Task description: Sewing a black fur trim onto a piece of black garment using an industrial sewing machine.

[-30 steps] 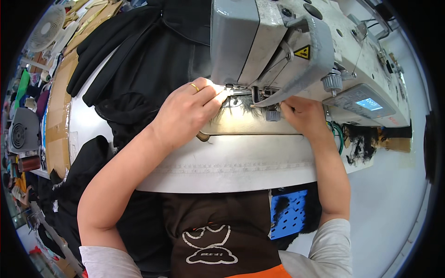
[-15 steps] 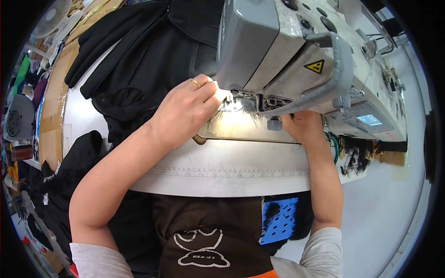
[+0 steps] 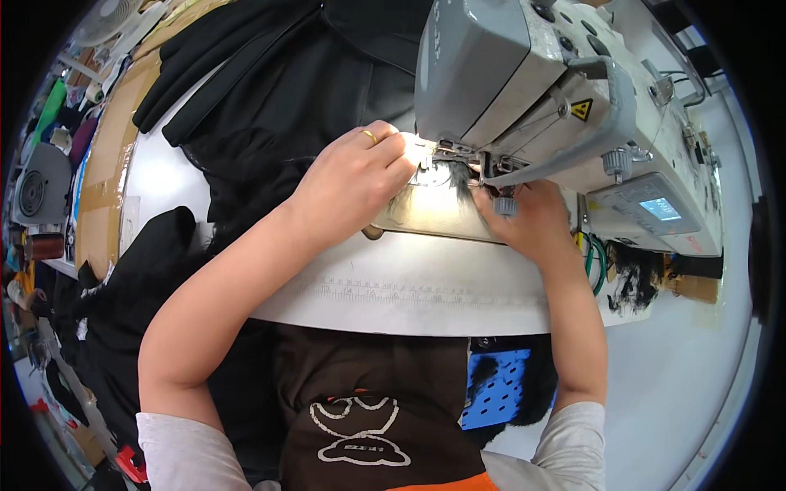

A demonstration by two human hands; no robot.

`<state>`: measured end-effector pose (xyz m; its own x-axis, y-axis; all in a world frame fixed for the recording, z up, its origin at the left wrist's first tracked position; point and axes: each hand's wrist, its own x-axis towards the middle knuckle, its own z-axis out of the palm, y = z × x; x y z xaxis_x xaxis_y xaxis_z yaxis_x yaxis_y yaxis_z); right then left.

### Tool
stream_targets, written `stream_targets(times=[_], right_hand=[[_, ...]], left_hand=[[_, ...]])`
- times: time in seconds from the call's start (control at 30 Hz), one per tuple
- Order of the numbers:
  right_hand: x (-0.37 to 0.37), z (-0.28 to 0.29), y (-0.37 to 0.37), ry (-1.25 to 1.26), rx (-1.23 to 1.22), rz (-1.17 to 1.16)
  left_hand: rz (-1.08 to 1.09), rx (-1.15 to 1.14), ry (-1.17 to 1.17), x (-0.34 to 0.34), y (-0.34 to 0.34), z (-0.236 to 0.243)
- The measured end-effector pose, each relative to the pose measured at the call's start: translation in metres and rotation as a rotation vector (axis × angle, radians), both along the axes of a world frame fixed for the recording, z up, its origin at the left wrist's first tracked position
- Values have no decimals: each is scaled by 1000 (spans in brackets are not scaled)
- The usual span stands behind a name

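At the needle area of a grey-and-white sewing machine (image 3: 479,69), my left hand (image 3: 352,184) has its fingers bunched together. Glare from the machine's lamp hides what its fingertips pinch. A black garment (image 3: 315,102) spreads behind and left of that hand, with part of it beside the wrist. My right hand (image 3: 532,225) reaches in from the right, under the machine's front guard. One finger points toward a dark fuzzy tuft (image 3: 458,176) by the presser foot. The tension knob and guard partly cover the right fingers, so their grip does not show.
The white table (image 3: 409,278) carries a printed ruler along its front edge. Green-handled scissors (image 3: 596,262) and black lint (image 3: 632,274) lie right of my right wrist. More black cloth (image 3: 131,286) hangs at the left, near a cardboard strip (image 3: 102,188). My lap has brown cloth.
My right hand has moved left, its fingers now closer to the presser foot and dark tuft. My left hand stays by the needle area. The whole view has shifted slightly.
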<state>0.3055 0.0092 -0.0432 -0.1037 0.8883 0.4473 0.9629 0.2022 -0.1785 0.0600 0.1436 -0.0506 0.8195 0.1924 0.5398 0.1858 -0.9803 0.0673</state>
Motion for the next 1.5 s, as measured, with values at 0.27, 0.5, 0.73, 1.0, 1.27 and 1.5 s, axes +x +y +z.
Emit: stream_targets(times=[0.27,0.5,0.73,1.0,1.27,1.5], right_hand=[[6,-6,4,7,-12,139],[6,2,1,-33,-108,189],[20,1,-11,174,-190,79],[35,-12,-18,105,-213,-71],[33,-12,-14,169,-51,-43],[40,-24,-15,215,-122,-168]], left_hand=[[88,-93,-89,-21,-16,2],[97,-87,-66,-23,-12,7],[58,-78,38,-16,-5,14],[25,-3,36,-7,-1,10],[-2,-15,59,-6,1,10],[-2,-6,82,-5,3,8]])
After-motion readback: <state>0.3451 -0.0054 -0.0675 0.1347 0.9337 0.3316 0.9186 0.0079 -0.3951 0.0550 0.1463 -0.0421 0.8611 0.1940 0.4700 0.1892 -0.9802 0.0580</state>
